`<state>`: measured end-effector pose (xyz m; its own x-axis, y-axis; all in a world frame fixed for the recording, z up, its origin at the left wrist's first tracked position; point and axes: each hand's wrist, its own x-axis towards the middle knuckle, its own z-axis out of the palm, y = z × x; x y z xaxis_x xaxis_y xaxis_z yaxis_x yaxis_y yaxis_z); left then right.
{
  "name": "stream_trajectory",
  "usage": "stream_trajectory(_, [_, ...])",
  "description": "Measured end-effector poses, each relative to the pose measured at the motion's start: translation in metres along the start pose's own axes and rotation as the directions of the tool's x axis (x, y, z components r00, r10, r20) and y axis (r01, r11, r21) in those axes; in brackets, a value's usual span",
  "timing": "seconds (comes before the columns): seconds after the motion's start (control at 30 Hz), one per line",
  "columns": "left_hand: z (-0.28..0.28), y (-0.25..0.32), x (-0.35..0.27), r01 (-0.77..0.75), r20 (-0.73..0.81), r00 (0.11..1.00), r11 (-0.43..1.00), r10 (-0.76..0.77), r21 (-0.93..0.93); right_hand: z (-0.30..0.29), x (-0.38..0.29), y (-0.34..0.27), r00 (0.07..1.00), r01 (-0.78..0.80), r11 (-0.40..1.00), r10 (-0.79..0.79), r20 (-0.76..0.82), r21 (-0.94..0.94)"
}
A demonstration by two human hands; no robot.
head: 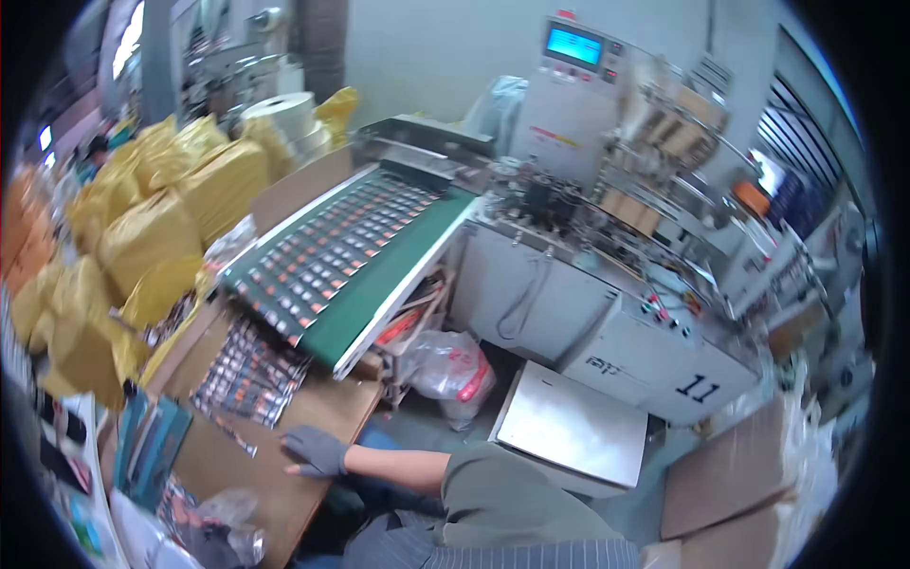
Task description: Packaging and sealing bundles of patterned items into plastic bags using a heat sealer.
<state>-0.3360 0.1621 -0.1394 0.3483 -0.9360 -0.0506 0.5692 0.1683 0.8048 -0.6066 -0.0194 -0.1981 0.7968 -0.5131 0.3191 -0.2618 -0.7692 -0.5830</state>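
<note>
My right hand (316, 451), in a grey glove with bare fingertips, rests on the brown tabletop (234, 473) near its edge, fingers a little apart and holding nothing. Just beyond it lie printed strips (252, 373) in a loose pile, one strip (234, 434) sticking out towards the hand. Above the pile ends a green conveyor belt (370, 299) carrying rows of small printed pieces (334, 249). At the lower left, a blurred grey shape beside a clear plastic bag (238, 523) may be my left gloved hand; its fingers cannot be made out.
Teal boxes (149, 444) stand at the table's left. Yellow wrapped bundles (149, 227) are heaped behind them. A grey machine (533, 291) with a lit screen (573, 46) stands beyond the belt. A filled plastic bag (451, 373), a white-topped cabinet (576, 427) and cardboard boxes (725, 469) are rightward.
</note>
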Motion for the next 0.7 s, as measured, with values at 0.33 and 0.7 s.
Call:
stream_trajectory(0.33, [-0.025,-0.100,0.115,0.380,-0.183,0.886,-0.439,0.426,0.814,0.008,-0.015,0.023,0.995,0.084,0.980,-0.092,-0.036,-0.183])
stream_trajectory(0.7, [-0.039,-0.104,0.110,0.239,-0.135,0.888,-0.190,0.441,0.952,0.003,-0.014,0.018,0.996,0.070,0.988,-0.078,-0.053,-0.139])
